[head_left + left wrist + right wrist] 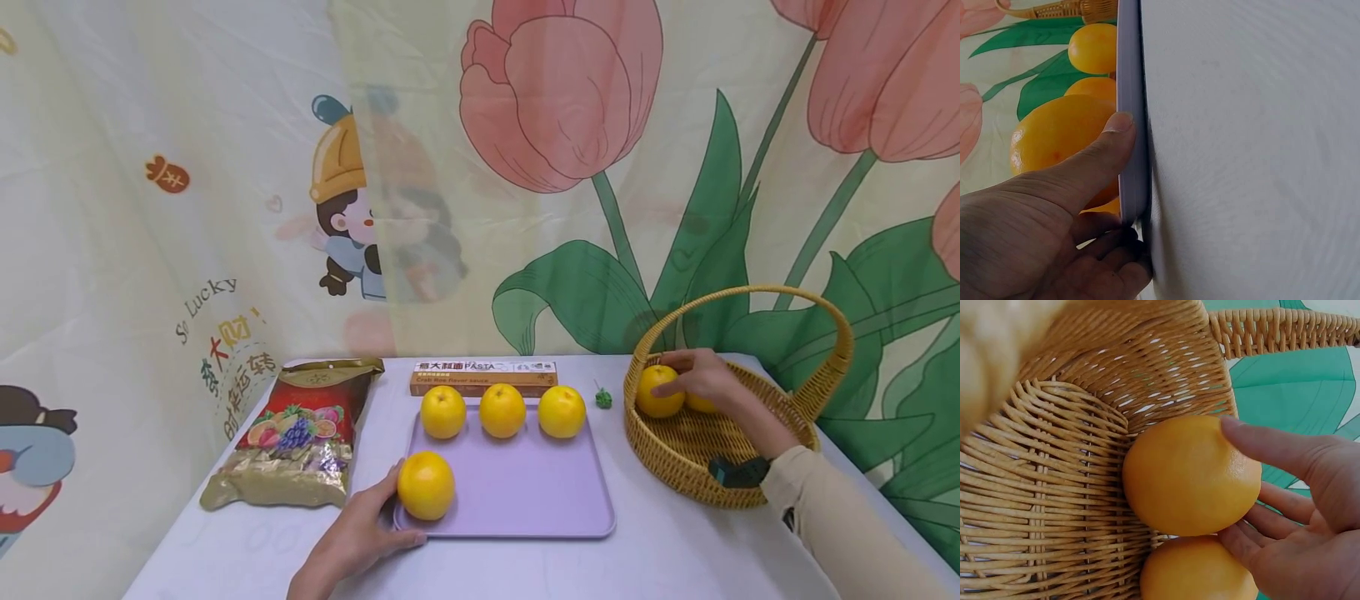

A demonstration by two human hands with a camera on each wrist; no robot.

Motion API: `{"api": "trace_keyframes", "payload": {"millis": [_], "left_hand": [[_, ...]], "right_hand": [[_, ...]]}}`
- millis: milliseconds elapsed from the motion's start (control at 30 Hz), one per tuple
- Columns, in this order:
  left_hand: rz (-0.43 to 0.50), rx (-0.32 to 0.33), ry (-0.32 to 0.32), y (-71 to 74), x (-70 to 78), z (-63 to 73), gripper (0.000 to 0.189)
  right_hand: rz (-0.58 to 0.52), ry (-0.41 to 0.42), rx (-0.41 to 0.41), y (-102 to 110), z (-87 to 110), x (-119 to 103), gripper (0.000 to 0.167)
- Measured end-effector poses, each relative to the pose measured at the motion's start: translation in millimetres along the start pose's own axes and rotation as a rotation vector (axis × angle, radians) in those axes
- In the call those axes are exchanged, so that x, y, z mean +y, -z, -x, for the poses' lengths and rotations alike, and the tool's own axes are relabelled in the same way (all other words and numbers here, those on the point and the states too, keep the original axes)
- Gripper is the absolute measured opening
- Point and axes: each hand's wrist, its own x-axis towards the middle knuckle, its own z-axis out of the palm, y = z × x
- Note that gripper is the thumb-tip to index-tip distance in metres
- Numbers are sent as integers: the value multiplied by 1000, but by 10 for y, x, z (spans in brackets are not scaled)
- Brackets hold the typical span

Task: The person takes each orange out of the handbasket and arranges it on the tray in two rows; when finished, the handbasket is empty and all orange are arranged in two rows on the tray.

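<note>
In the head view, my right hand [701, 377] reaches inside the wicker basket [645, 446] and holds an orange [660, 392] at its left side. The right wrist view shows the thumb on this orange [1188, 478] and the fingers curled behind it. A second orange [1197, 572] lies right beside it, partly hidden by the hand. My left hand [363, 521] grips the front left corner of the purple tray [525, 492], thumb along the front rim [1132, 169]. Close to those fingers an orange [426, 486] sits on the tray. Three more oranges [502, 410] line its back edge.
Behind the tray lies a pasta box [483, 379]. A red and gold bag [300, 433] with fruit printed on it lies to the left. A small green item [603, 398] sits between tray and basket. The basket's tall handle [742, 290] arches over the right forearm.
</note>
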Motion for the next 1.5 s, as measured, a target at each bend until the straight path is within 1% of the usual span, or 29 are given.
{"api": "trace_keyframes", "payload": {"millis": [133,300,400,667,833,933,1067,1167,1300,1500], "left_hand": [[-3,1,-1,-6,-4,-1,108],[-1,0,-1,-11,1,-4,107],[-2,0,1,-13,3,-4,107],[4,0,-3,-17,-18,2,107],[8,0,-7,-22,-20,1,107],[10,1,-10,-20,-16,1,107],[14,0,-7,-11,-9,0,107],[17,-2,-7,-4,-4,-4,106],[15,-4,2,-1,-11,-8,107],[17,-8,5,-7,-23,-13,108]], "right_hand": [[36,25,10,-15,8,17,75],[38,58,28,-47,38,9,71],[45,77,28,-74,52,4,72],[62,84,48,-135,66,-8,73],[82,80,69,-123,114,-12,75],[95,67,83,-79,175,-22,79],[75,52,94,-1,297,-84,85],[60,69,125,55,410,-142,89],[40,106,169,103,567,-201,89],[34,146,187,142,809,-288,84]]}}
